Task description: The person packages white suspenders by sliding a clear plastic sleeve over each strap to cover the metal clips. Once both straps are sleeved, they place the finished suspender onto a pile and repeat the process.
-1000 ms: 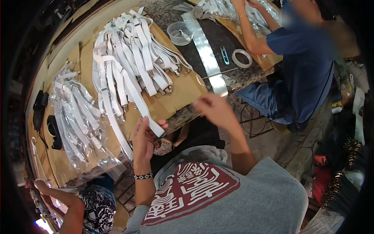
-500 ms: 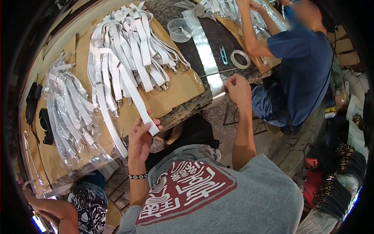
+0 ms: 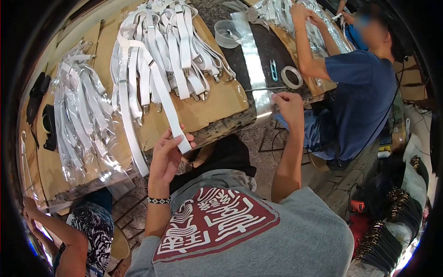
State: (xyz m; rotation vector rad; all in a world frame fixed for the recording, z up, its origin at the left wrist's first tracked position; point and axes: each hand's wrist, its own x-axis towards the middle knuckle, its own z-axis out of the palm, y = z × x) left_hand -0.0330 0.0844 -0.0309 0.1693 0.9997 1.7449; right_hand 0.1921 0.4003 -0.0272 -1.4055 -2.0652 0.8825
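My left hand [image 3: 168, 151] is closed around the lower end of a white elastic suspender strap [image 3: 167, 108], thumb on top, just off the table's front edge. The strap runs up to a pile of white suspenders [image 3: 159, 41] with metal clips, lying on cardboard. My right hand [image 3: 290, 110] is closed in a pinch at the right edge of a shiny clear plastic strip [image 3: 251, 57], which hangs over the table edge. Whatever is between those fingertips is too small to make out. A thin metal rod [image 3: 267, 89] lies across the strip near them.
Suspenders in clear bags [image 3: 83, 111] lie at left. Beyond the strip are a clear round tub [image 3: 227, 39], blue thread snips [image 3: 273, 70] and a tape roll [image 3: 292, 77]. A co-worker in a blue shirt [image 3: 357, 87] sits right; another person's arm [image 3: 64, 231] shows lower left.
My right hand's fingertips have come to the plastic strip's edge. My left hand keeps hold of the suspender strap. The whole view has shifted slightly.
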